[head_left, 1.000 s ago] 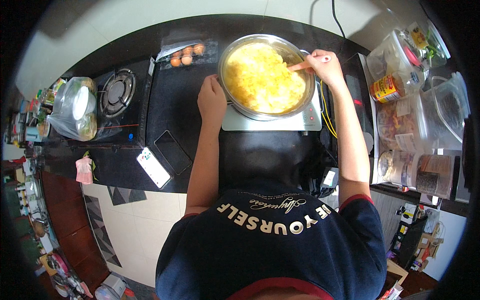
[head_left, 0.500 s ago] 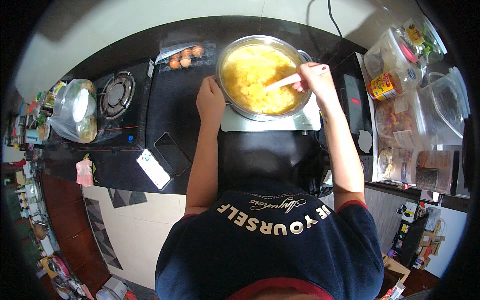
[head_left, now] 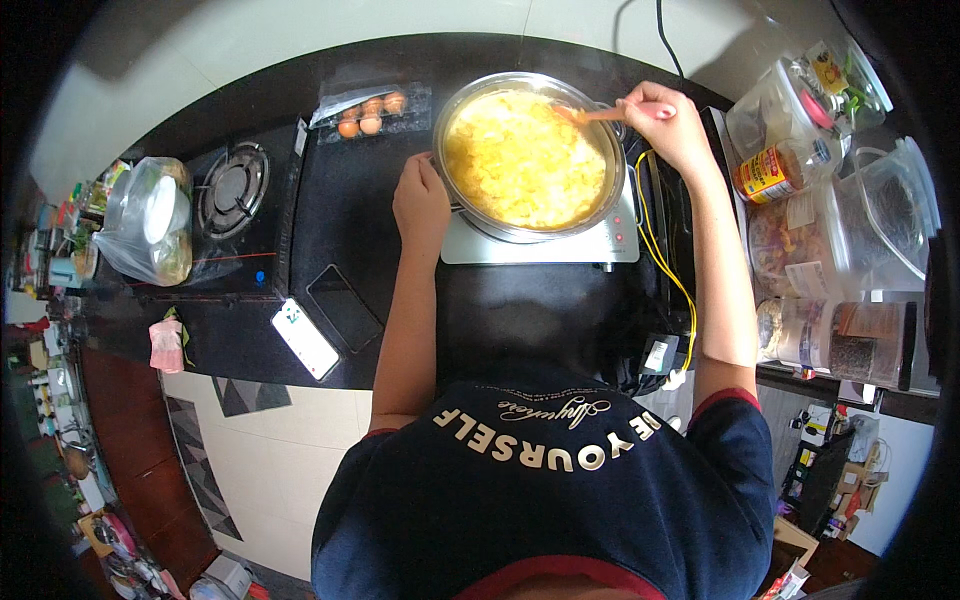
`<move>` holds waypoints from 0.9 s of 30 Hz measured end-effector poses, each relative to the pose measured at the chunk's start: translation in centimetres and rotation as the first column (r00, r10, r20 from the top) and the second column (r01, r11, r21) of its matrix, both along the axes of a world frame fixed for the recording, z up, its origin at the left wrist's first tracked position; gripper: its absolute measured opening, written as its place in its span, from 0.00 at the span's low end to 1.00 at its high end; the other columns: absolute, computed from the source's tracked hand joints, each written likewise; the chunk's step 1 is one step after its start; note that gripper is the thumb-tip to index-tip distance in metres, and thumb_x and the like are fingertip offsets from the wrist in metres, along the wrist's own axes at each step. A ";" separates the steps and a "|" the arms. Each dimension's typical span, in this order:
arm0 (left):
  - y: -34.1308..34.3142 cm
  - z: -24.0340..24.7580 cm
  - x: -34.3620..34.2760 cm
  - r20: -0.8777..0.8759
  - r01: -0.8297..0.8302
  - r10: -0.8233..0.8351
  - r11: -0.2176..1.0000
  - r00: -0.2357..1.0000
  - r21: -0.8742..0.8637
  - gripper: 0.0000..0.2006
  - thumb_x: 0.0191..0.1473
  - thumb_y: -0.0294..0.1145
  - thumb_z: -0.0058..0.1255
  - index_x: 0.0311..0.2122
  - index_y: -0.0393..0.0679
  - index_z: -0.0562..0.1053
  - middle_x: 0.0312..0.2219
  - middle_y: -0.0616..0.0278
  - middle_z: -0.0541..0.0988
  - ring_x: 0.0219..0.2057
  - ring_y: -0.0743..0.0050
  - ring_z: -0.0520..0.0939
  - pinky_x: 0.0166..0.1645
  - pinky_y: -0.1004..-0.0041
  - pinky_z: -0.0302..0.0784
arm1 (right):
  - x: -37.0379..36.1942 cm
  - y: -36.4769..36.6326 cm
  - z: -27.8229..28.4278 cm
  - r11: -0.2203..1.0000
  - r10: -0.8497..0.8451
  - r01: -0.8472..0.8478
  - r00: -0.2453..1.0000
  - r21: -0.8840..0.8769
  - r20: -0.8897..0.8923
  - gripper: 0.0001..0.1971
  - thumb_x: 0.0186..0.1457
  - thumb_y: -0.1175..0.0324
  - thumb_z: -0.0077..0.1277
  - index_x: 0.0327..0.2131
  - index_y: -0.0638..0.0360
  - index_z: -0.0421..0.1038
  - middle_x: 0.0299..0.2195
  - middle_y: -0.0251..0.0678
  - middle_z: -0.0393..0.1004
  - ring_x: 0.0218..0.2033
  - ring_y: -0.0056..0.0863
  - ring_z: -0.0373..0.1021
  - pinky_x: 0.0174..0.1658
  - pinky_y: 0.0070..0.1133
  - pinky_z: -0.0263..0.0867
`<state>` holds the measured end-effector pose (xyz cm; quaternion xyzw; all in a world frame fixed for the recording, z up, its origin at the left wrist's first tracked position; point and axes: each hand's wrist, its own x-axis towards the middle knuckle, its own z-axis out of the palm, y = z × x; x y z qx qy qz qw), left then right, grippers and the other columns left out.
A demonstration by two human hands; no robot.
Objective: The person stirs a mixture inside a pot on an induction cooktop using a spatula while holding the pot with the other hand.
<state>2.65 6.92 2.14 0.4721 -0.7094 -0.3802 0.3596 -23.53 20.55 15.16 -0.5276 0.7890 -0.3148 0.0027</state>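
Pink plastic-looking stirring utensil (head_left: 605, 115) gripped in your right hand (head_left: 670, 122), sweep low along the wall of the round, shiny metal pot (head_left: 560, 92) at the upper centre of the frame, folding the chunky yellow mixture (head_left: 530, 165) gently inward. Your left hand (head_left: 421, 195) is at the pot's left side, fingers curled, but I cannot tell whether it holds anything; the utensil's working end is also hard to make out.

Near the upper centre of the frame, the right hand (head_left: 665, 128) is holding a pink utensil (head_left: 600, 115), its tip dipping inside the upper right of a steel pot (head_left: 530, 78) of chunky yellow food (head_left: 530, 160). The left hand (head_left: 422, 195) is gripping the pot's left side. Brown eggs (head_left: 371, 124) are lying upper left; a white-screened phone (head_left: 306, 338) is lying lower left of the pot.
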 end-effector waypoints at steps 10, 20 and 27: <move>0.1 0.2 0.0 -0.003 -0.010 0.010 1.000 1.000 -0.019 0.16 0.60 0.36 0.32 0.39 0.37 0.72 0.34 0.46 0.77 0.39 0.47 0.77 0.44 0.60 0.70 | 1.9 3.4 -2.8 0.947 -0.278 0.247 0.950 0.206 0.140 0.13 0.49 0.62 0.47 0.20 0.62 0.71 0.14 0.34 0.72 0.17 0.21 0.72 0.25 0.19 0.66; 0.0 0.0 -0.2 0.004 -0.022 0.022 1.000 1.000 -0.011 0.17 0.60 0.36 0.31 0.39 0.38 0.72 0.35 0.46 0.77 0.38 0.46 0.77 0.44 0.59 0.70 | 2.5 4.8 -4.4 0.968 -0.241 0.215 0.671 0.126 0.701 0.11 0.51 0.68 0.42 0.19 0.60 0.69 0.13 0.34 0.70 0.11 0.18 0.65 0.14 0.14 0.60; -0.1 0.0 -0.1 0.009 -0.024 0.024 0.999 1.000 -0.026 0.17 0.60 0.36 0.31 0.40 0.37 0.72 0.35 0.45 0.77 0.39 0.46 0.77 0.44 0.60 0.70 | 5.5 2.2 -5.3 0.964 -0.219 0.235 0.448 0.122 0.867 0.14 0.51 0.67 0.41 0.18 0.62 0.70 0.13 0.37 0.71 0.10 0.20 0.65 0.14 0.16 0.62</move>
